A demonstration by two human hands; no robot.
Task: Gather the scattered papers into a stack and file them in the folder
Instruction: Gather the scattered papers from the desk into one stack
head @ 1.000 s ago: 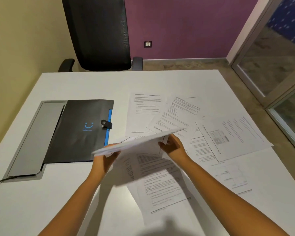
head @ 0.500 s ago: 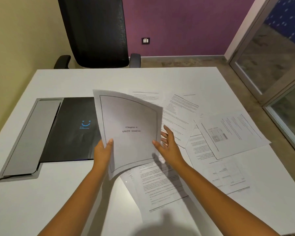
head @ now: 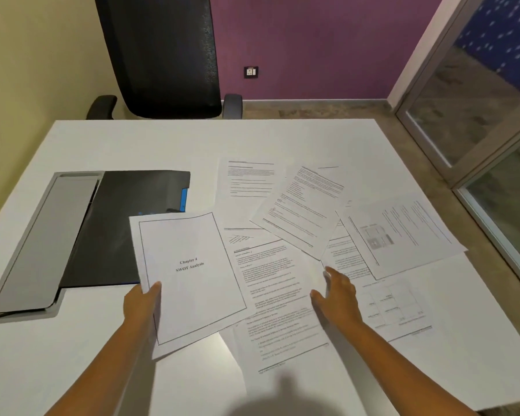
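I am holding the title sheet, headed "Chapter 4 SWOT Analysis", in my left hand; its grip is pinching the sheet's lower left edge, thumb on top, and the sheet is overlapping the black folder. My right hand is reaching over the scattered papers, fingers loosely spread, holding nothing. The papers are lying overlapped across the white worktop. The folder is resting partly on a grey laptop. A black office chair is standing behind the worktop.
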